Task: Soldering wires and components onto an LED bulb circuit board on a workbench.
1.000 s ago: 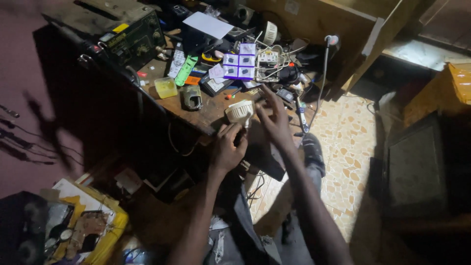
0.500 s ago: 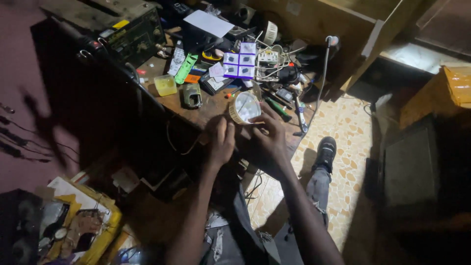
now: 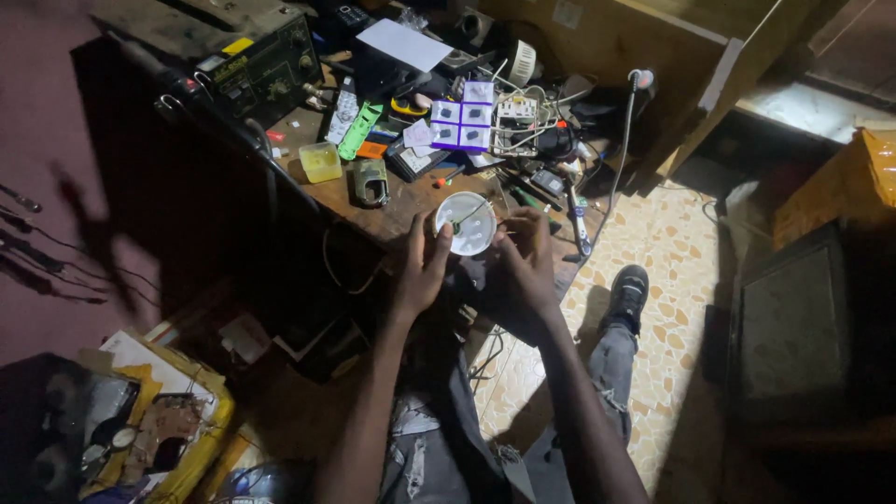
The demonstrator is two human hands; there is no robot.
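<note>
Head view: both hands grasp the round white housing [image 3: 465,222] at the workbench [image 3: 373,205] edge. Left hand [image 3: 422,266] grips its left rim, right hand [image 3: 527,261] its right. Open face tilts up.

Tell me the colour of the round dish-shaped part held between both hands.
White, the round dish-shaped part, seen clearest in the head view.

Dim, grainy view: a lit workbench [image 3: 411,201] and tiled floor [image 3: 672,252], with deep shadow and soft edges around them.

table [image 3: 401,210] back crowded: tools, boxes, cables | near edge bare by yellow tub [image 3: 320,161] | tiled floor [image 3: 681,252] right open
</note>
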